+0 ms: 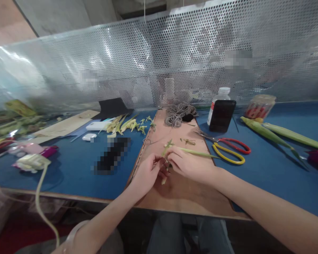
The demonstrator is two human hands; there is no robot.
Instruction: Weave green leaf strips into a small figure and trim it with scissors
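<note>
Over the wooden board, my left hand has its fingers closed in a pinch on a small green leaf piece. From the other side, my right hand pinches the same piece, so the two sets of fingertips almost meet. Its leafy tip sticks up between the hands and a pale end shows below; the middle is hidden by fingers. Behind my right hand a long green leaf strip stretches rightward. A small green scrap lies just beyond the fingers.
Scissors with red and yellow handles lie open on the right. Behind them a black phone leans on a bottle. Grey cord is heaped at the back. Corn-like green husks lie far right; several leaf pieces sit left.
</note>
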